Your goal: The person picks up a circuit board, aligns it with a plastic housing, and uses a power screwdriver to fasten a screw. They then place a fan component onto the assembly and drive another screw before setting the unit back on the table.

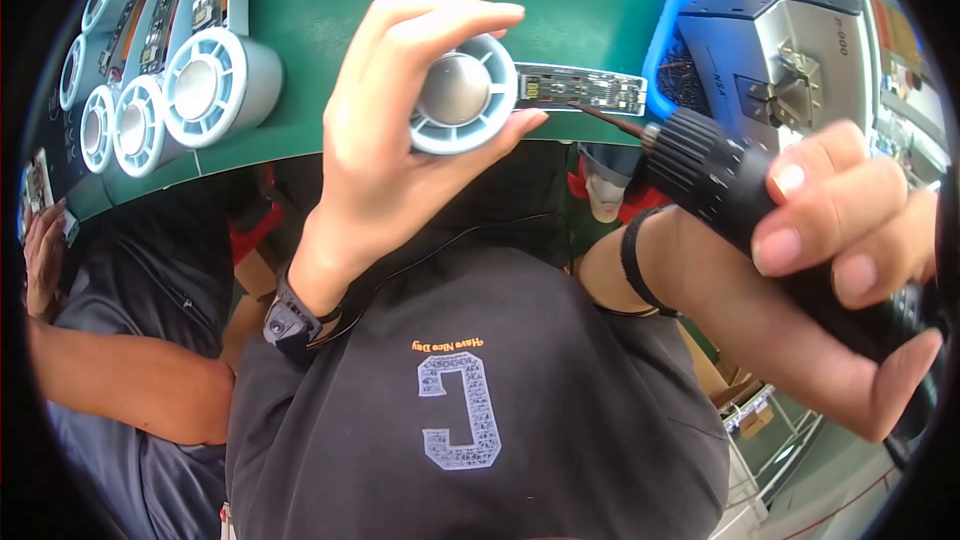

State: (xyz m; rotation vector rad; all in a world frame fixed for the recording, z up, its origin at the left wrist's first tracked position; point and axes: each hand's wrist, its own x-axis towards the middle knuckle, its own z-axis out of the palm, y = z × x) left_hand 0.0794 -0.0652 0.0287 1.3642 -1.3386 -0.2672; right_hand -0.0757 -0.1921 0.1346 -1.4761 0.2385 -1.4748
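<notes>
My left hand [370, 140] is closed round a light-blue fan housing [462, 90], thumb and fingers curled about its ring. A silver dome sits in the middle of the spoked face. From the housing's right side runs a narrow handle part with an exposed circuit board [590, 90]. Wrapped in my right hand [850, 215] is a black electric screwdriver [710, 170], tilted with its bit pointing left. The bit's tip is at the board's lower edge; whether it touches cannot be made out.
Several similar fan housings [205, 90] with bare boards stand at the left of the green table [330, 0]. A silver screw feeder [770, 50] and a blue bin [668, 35] are at the right. A co-worker's arm [130, 380] is at the left.
</notes>
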